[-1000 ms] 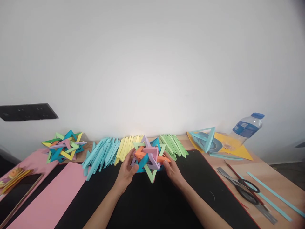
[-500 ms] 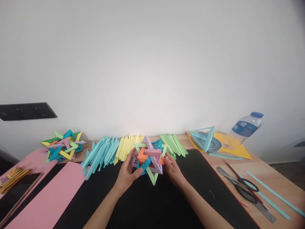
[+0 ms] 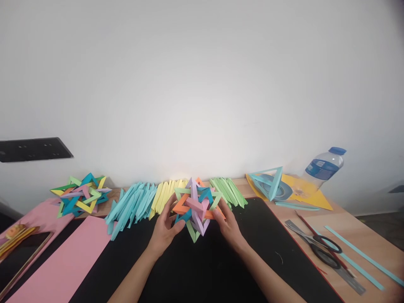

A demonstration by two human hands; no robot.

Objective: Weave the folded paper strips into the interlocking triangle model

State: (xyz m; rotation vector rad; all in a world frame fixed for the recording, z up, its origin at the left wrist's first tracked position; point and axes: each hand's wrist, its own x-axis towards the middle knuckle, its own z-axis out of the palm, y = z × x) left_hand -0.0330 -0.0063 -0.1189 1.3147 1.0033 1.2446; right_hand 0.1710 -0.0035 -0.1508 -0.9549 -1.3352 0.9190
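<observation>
Between my two hands is a folded paper star point(image 3: 196, 206) made of interlaced purple, green, orange, blue and pink frames. My left hand point(image 3: 164, 231) grips its left side, thumb at the front low edge and fingers behind. On the other side my right hand point(image 3: 229, 225) holds it, thumb near an orange tip. Behind the star lie folded strips in groups: blue strips point(image 3: 132, 208), yellow strips point(image 3: 166, 195) and green strips point(image 3: 229, 191). A similar paper star point(image 3: 82, 194) rests at the far left.
A black mat point(image 3: 202, 273) covers the middle of the table. On the right are scissors point(image 3: 325, 252), a ruler point(image 3: 353, 283), blue paper strips point(image 3: 362, 254), a blue paper pyramid frame point(image 3: 275, 185) and a water bottle point(image 3: 325, 166). Pink paper point(image 3: 63, 265) and a phone point(image 3: 23, 252) lie left.
The star has turned between my hands, so a purple point and a pink piece now face the front. Both hands keep hold of it; the view has shifted slightly.
</observation>
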